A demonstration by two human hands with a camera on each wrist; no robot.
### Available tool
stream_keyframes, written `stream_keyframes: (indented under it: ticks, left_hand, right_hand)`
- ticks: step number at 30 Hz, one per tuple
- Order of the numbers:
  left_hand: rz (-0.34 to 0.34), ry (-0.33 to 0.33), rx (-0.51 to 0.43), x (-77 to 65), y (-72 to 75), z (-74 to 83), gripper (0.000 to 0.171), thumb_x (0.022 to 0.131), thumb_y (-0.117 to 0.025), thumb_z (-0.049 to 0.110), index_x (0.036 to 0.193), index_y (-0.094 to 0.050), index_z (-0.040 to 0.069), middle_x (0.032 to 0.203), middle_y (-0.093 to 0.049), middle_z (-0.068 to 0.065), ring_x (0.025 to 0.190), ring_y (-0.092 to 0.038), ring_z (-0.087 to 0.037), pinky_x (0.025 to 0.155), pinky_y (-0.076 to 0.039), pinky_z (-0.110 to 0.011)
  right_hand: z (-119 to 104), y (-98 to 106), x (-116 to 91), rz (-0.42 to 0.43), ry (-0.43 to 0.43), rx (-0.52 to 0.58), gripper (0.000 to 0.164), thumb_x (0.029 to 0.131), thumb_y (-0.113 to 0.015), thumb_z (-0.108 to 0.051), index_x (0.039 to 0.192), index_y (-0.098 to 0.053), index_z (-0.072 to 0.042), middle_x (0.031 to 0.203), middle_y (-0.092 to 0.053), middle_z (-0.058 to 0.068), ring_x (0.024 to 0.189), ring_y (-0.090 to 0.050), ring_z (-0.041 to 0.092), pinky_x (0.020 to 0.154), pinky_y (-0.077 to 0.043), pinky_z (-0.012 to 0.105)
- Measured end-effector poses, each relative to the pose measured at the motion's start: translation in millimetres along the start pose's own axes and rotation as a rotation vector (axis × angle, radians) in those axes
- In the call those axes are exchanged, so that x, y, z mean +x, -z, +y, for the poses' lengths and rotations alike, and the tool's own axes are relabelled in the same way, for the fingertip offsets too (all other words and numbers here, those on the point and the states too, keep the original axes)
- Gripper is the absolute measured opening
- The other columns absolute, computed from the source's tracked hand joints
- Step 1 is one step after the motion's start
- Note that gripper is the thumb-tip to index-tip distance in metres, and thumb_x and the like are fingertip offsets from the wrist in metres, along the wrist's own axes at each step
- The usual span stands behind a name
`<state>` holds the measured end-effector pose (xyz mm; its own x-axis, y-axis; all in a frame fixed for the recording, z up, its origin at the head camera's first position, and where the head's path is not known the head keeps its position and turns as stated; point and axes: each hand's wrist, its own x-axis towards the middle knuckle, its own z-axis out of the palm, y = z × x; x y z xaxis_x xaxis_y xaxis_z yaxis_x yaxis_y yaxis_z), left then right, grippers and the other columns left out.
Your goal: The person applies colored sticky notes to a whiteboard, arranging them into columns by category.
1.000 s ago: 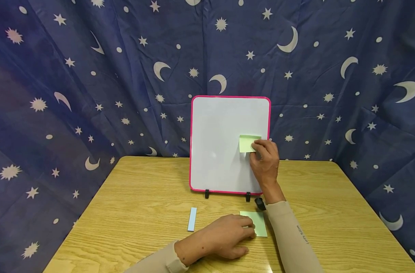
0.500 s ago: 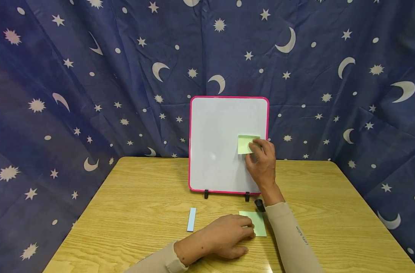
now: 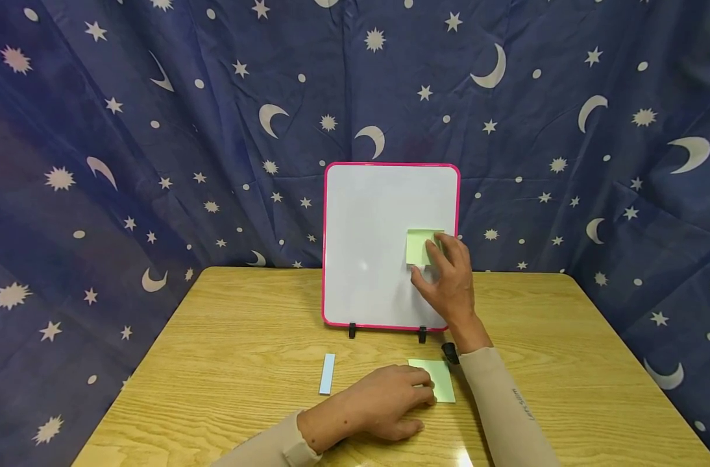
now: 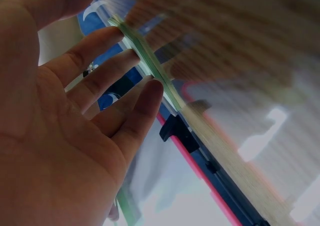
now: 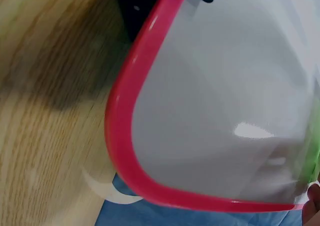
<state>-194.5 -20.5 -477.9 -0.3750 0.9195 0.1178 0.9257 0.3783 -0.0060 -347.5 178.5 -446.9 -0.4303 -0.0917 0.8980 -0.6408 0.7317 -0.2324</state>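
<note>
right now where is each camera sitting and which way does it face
Head: on the head, looking forward and down at the whiteboard, the table and the sticky note pad; both hands and sleeves show.
Left wrist: on the left wrist, looking along the left hand, whose straight fingers rest on the pad's edge.
Right wrist: on the right wrist, looking closely at the board's pink frame; one fingertip shows at the corner.
Shared: all three show the whiteboard; the right hand touches the sticky note on it.

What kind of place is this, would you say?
Probably a makeshift recording or demo corner, not a lived-in room: a wooden table backed by a star-and-moon curtain, with a pink-framed whiteboard propped on it and a sticky note under the right hand.
</note>
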Motion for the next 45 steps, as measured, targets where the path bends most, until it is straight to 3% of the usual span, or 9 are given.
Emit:
stream_keyframes:
  ticks: [10,18,25,37,45]
  left_hand:
    - [0.011,0.002,-0.001,0.8,-0.2,-0.1,0.032,0.095,-0.073,0.041,0.124,-0.072,0.027,0.128,-0.062,0.010,0.125,-0.059,-0.007,0.105,-0.049,-0.024]
    - [0.014,-0.007,0.018,0.1,1.4,-2.2,0.032,0.095,-0.073,0.042,0.124,-0.072,0.028,0.125,-0.062,0.012,0.121,-0.060,-0.005,0.100,-0.050,-0.024]
    - [0.011,0.027,-0.021,1.2,11.7,-10.4,0.038,0.103,-0.066,0.047,0.133,-0.071,0.025,0.137,-0.063,0.008,0.125,-0.061,-0.008,0.102,-0.051,-0.030]
    - [0.231,0.197,0.071,7.2,45.2,-36.3,0.043,0.101,-0.069,0.046,0.135,-0.069,0.019,0.137,-0.064,0.004,0.130,-0.060,-0.016,0.105,-0.050,-0.037]
    - [0.412,0.256,0.108,15.0,58.8,-53.0,0.049,0.101,-0.068,0.048,0.138,-0.065,0.016,0.140,-0.062,0.001,0.138,-0.054,-0.018,0.106,-0.049,-0.041]
  right_hand:
    - [3.8,5.2,-3.5,-0.076,0.016,-0.071,0.052,0.093,-0.071,-0.025,0.136,-0.068,0.003,0.152,-0.054,0.021,0.144,-0.045,0.042,0.127,-0.029,0.049]
    - [6.8,8.6,-5.8,-0.071,0.039,-0.088,0.052,0.095,-0.068,-0.026,0.139,-0.067,0.002,0.157,-0.050,0.023,0.145,-0.044,0.045,0.127,-0.028,0.051]
    - [7.1,10.2,-7.1,-0.106,0.017,-0.103,0.053,0.096,-0.066,-0.028,0.141,-0.066,0.000,0.160,-0.047,0.021,0.149,-0.040,0.044,0.127,-0.028,0.051]
    - [8.6,10.8,-5.0,-0.073,0.040,-0.090,0.053,0.092,-0.071,-0.024,0.138,-0.067,0.001,0.159,-0.048,0.022,0.149,-0.040,0.044,0.126,-0.030,0.052]
    - [9.8,11.5,-6.3,-0.089,0.039,-0.100,0.053,0.091,-0.071,-0.018,0.139,-0.065,0.001,0.160,-0.048,0.022,0.150,-0.040,0.045,0.126,-0.029,0.054]
